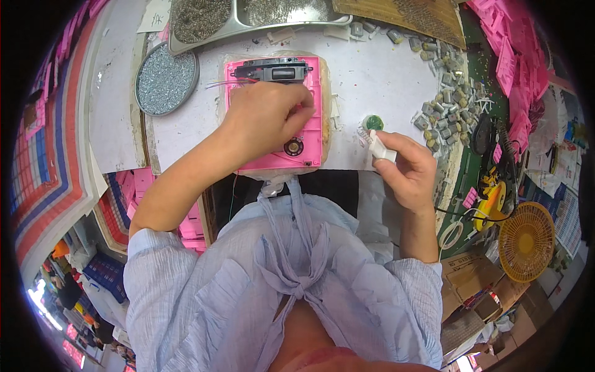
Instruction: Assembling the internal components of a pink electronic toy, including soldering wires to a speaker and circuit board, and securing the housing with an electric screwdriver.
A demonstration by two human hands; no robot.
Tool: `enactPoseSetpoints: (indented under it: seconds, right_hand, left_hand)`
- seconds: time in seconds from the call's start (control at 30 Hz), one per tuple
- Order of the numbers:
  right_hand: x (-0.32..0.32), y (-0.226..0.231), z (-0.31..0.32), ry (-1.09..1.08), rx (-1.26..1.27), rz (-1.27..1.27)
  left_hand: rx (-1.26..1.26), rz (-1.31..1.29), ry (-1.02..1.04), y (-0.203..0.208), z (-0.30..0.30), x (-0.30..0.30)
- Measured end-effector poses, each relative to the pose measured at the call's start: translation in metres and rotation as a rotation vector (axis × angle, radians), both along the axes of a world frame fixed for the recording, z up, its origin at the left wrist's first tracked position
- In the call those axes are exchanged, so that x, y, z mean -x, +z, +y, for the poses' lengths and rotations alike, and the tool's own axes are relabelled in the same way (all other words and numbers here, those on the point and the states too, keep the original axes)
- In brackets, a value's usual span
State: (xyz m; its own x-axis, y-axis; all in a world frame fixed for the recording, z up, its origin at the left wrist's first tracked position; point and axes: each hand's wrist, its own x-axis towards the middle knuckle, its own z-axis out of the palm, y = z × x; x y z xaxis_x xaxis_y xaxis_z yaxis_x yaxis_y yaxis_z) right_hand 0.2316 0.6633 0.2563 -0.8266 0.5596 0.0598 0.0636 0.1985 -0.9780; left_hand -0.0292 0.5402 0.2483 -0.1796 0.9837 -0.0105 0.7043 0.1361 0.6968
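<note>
A pink plastic housing [315, 133] lies in front of me on a pale, worn pad. Across its far end sits a black plastic module [284, 73], and thin wires stick out at its left. Near the closer edge is a small round black part [293, 146] that looks like a speaker. My left hand [265, 116] is over the middle of the housing, fingers curled down; whatever they grip is hidden. To the right, my right hand [410, 168] pinches a small white plastic piece [383, 150] between thumb and fingers. Just beyond that piece stands a small green round container [373, 123], with small springs beside it.
A round tray of small silvery screws [166, 79] is at the left. Metal trays of small metal parts [282, 11] and a brown board [403, 15] line the far edge. Several small grey motor-like parts [447, 118] are scattered at the right, near pink pieces [517, 68].
</note>
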Motion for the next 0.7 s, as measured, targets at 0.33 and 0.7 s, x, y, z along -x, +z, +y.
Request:
enactPoseSetpoints:
  seconds: [0.33, 0.7]
  right_hand:
    - [0.016, 0.007, -0.002, -0.044, -0.085, -0.114]
    - [0.078, 0.003, 0.000, 0.194, -0.817, -0.090]
  left_hand:
    - [0.043, 0.229, -0.094, -0.002, 0.004, -0.012]
    - [-0.262, -0.320, 0.249, -0.014, -0.040, 0.006]
